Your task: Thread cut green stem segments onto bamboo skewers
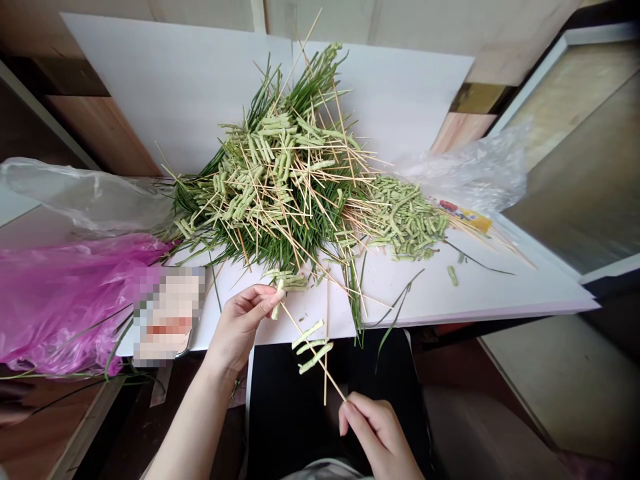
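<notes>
My right hand (376, 430), fingers closed, grips the lower end of a thin wooden skewer (336, 383) that slants up to the left. Three short pale green cut pieces, looking like long bean (315, 357), sit crosswise on its middle. At the upper tip, my left hand (245, 320) pinches another such green piece (278, 300) between thumb and fingers; the tip touches that piece. Just behind the left hand lies a small group of green pieces (293, 281) on the white table. A second skewer (327, 320) juts over the table's front edge.
A large heap of long green stalks (300, 237), skewers and threaded pieces fills the table's back. Loose cut pieces (407, 223) lie to its right. Plastic bags, pink (85, 293) and clear (480, 170), flank it. A blurred-out phone-like object (170, 313) lies left on the white table (500, 293).
</notes>
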Demonstrator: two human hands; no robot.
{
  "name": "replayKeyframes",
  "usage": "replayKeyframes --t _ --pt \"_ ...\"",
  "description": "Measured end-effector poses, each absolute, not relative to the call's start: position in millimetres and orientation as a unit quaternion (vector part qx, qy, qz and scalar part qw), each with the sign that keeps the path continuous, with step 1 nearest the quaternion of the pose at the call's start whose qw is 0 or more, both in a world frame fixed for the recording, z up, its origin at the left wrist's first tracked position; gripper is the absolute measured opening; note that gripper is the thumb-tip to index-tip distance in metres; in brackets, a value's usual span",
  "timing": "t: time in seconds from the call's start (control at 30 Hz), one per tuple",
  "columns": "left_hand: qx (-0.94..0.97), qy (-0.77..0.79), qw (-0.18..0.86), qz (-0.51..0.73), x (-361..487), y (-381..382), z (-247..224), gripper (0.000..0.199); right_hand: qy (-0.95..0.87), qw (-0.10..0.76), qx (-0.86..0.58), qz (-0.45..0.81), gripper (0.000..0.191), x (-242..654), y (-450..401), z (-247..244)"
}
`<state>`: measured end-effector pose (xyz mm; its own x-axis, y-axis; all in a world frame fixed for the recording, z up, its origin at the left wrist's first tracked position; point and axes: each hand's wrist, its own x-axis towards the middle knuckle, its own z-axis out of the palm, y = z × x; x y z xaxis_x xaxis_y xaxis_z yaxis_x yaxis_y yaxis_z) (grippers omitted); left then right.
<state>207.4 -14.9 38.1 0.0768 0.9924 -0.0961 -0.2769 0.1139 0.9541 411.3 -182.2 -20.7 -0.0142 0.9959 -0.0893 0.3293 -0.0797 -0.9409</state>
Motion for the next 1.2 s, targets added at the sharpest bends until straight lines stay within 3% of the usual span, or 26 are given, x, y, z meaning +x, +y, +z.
replayKeyframes --t 1.2 --pt "0.407 0.441 0.637 0.485 213.9 -19.5 43.0 0.031 -0.557 0.372 -0.580 0.463 0.055 413.9 -182.2 -26.5"
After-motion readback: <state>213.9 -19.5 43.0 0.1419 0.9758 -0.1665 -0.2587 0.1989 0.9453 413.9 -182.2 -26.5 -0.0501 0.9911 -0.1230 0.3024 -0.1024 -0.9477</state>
